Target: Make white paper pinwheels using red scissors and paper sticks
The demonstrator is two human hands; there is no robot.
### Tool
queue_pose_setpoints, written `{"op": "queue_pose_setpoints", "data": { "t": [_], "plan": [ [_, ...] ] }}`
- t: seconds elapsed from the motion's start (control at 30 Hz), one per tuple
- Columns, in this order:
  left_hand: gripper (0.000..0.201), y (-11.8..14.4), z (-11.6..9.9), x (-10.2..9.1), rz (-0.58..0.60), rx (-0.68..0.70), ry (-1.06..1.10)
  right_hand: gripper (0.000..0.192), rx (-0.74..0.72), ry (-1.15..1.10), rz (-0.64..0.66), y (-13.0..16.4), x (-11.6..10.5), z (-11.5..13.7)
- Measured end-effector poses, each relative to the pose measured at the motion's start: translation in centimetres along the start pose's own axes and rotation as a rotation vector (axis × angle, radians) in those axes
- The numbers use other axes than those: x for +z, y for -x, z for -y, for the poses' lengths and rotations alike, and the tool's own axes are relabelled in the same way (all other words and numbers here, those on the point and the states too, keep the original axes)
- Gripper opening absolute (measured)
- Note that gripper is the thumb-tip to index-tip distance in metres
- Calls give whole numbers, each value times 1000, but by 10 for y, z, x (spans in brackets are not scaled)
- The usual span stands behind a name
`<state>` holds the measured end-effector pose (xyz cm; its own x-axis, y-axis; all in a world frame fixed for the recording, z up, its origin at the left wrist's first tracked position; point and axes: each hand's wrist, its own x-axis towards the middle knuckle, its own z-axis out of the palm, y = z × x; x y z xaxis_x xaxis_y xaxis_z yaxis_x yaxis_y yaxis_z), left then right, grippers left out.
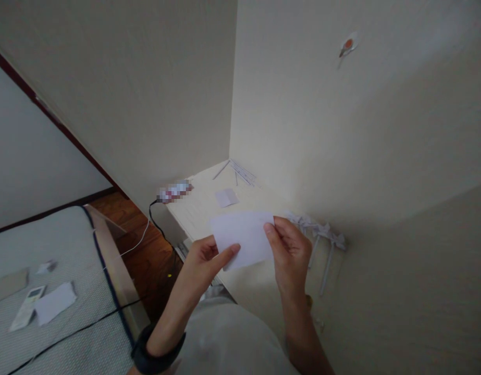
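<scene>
Between my two hands a white sheet of paper (pixel 246 237) is held up above the table. My left hand (pixel 211 258) pinches its lower left edge, thumb on the front face and fingers behind. At the right edge my right hand (pixel 289 242) grips the sheet between thumb and fingers. On the table behind it lies a small folded paper (pixel 226 198). Several thin paper sticks (pixel 242 172) rest in the far corner. To the right of my right hand stand folded paper pieces with stick-like legs (pixel 322 232), partly hidden by the hand.
The pale table (pixel 199 205) meets two walls at the corner. A blurred power strip (pixel 174 191) with cords lies at its left edge. Left is a bed (pixel 68 234) with a remote control (pixel 28 307), a torn paper (pixel 56 303) and a black cable (pixel 76 330).
</scene>
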<state>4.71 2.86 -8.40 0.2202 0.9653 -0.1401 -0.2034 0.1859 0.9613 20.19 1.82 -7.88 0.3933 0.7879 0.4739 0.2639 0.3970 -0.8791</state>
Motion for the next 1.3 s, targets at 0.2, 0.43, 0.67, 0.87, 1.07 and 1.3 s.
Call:
{"op": "queue_pose_setpoints", "data": {
  "t": [0.2, 0.43, 0.67, 0.87, 1.07, 1.3],
  "plan": [
    [28, -2, -8, -6, 137, -51, -162, 21, -100, 7, 31, -1, -5, 2],
    [25, 1, -7, -6, 143, -15, -55, 39, -426, -50, 391, -8, -5, 5],
    [27, 5, -5, -11, 111, -40, -13, 33, -508, 87, 465, -11, -4, -3],
    [23, 9, -6, -12, 111, -2, 37, 39, -542, 130, 495, -10, 0, -7],
    [24, 17, -12, -10, 71, 24, -3, 38, -568, 143, 503, -9, 1, -10],
    [24, 15, -10, -9, 33, 47, -30, 40, -636, 234, 481, -8, 2, -11]
  ]
}}
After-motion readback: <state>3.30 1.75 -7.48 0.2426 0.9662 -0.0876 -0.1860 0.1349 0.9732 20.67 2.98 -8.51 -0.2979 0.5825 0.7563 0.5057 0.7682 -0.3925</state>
